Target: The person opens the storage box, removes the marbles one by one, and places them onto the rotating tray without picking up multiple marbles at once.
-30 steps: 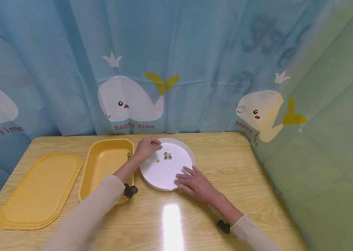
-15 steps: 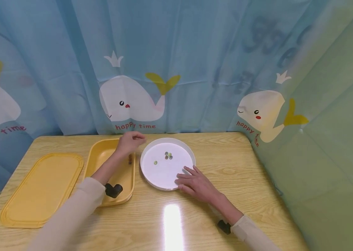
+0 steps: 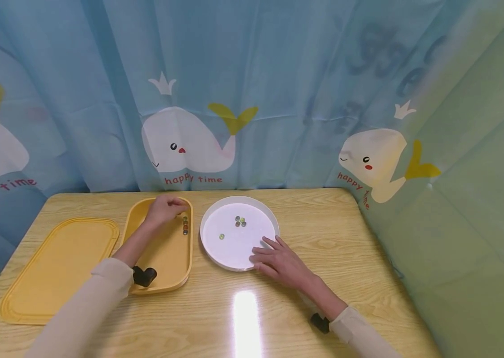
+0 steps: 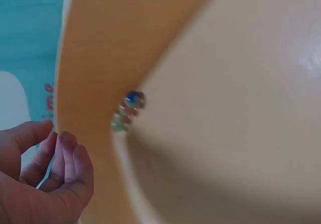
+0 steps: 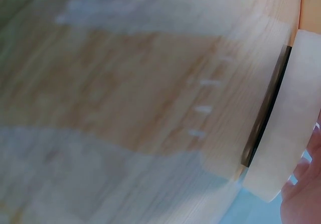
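Observation:
My left hand (image 3: 164, 209) is over the far right part of the yellow tray (image 3: 162, 258), thumb and fingertips close together. In the left wrist view, the left hand (image 4: 47, 179) is beside several glass marbles (image 4: 129, 108) lying in a row; whether something is between the fingertips is hidden. The row of marbles (image 3: 185, 226) runs along the tray's right wall. My right hand (image 3: 279, 261) rests on the near right rim of a round white plate (image 3: 210, 256), fingers extended. On the plate are a cluster of marbles (image 3: 240, 222) and one lone marble (image 3: 221, 236).
A yellow lid (image 3: 59, 268) lies flat to the left of the tray. All of it stands on a wood-grain table (image 3: 323, 233). Behind and to the right hangs a blue-green curtain (image 3: 288, 99) with whale prints.
My left hand has moved left from above the white plate to inside the yellow tray. The lone marble has rolled slightly toward the near left. The right hand has stayed put.

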The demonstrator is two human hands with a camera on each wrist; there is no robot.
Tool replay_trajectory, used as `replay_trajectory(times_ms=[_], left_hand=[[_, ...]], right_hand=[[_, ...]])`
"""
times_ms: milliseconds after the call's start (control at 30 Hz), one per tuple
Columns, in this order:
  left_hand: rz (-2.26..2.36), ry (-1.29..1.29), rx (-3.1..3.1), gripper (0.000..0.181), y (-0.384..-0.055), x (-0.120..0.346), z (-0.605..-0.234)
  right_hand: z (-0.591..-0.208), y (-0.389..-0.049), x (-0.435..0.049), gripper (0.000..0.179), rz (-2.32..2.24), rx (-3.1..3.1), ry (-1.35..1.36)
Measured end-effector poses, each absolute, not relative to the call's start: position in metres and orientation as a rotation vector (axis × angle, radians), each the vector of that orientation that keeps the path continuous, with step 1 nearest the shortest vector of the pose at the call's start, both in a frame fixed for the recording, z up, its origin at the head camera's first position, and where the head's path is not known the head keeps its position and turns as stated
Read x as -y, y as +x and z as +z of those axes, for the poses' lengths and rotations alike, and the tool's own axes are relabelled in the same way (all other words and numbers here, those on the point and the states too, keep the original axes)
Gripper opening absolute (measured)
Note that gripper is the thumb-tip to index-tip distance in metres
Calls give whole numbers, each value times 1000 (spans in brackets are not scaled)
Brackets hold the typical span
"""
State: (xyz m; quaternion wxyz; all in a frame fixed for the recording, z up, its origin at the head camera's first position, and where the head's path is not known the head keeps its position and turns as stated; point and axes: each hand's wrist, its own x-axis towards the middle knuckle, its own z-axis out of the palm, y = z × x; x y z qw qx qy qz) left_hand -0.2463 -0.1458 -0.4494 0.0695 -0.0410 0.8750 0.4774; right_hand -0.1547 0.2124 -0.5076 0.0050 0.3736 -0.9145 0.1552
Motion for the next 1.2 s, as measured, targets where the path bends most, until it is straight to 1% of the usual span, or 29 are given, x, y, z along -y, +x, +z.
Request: replay_trajectory(times_ms=[433,700,1200], left_hand=[[1309,-24,-2696,25,-248,157,-475],[1290,-9,-2696,25,-252,159,-487],[1240,40,-2731,21,-260,157,-496]], right_hand=[[-509,-156,-212,35,483,2867,1180],[-509,-156,-213,36,484,2873,1176],[-511,-157,-215,35,471,2872,1167]])
